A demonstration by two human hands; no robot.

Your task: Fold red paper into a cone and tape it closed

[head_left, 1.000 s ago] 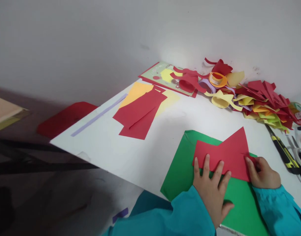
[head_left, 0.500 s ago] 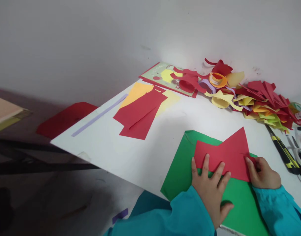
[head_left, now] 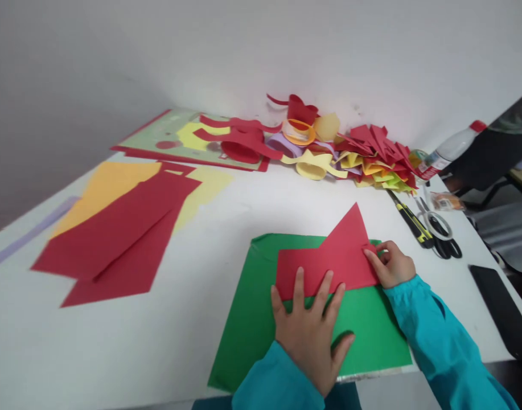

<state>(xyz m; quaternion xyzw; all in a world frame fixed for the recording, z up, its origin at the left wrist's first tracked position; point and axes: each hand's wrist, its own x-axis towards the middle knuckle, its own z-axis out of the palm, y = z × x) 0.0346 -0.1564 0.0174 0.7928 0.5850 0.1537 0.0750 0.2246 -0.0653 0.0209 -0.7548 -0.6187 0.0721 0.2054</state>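
A folded red sheet of paper [head_left: 323,265] with a pointed flap standing out at its top right lies on a green board [head_left: 239,319]. My left hand [head_left: 307,336] rests flat on it with fingers spread, fingertips on the paper's lower left part. At the paper's right end my right hand [head_left: 391,265] pinches the edge between thumb and fingers, where a small bit of red curls up. The underside of the fold is hidden.
Red sheets [head_left: 124,228] lie at left over orange paper [head_left: 102,182], beside a purple strip [head_left: 34,233]. Curled paper shapes [head_left: 243,142] and folded pieces [head_left: 380,154] line the wall. A utility knife [head_left: 412,222], scissors [head_left: 444,239], a bottle [head_left: 451,148] and a black phone-like slab [head_left: 502,310] are at right.
The view has swung to the right, bringing the bottle and black slab into sight. Both hands keep the same hold on the red paper, which looks nearly unchanged.
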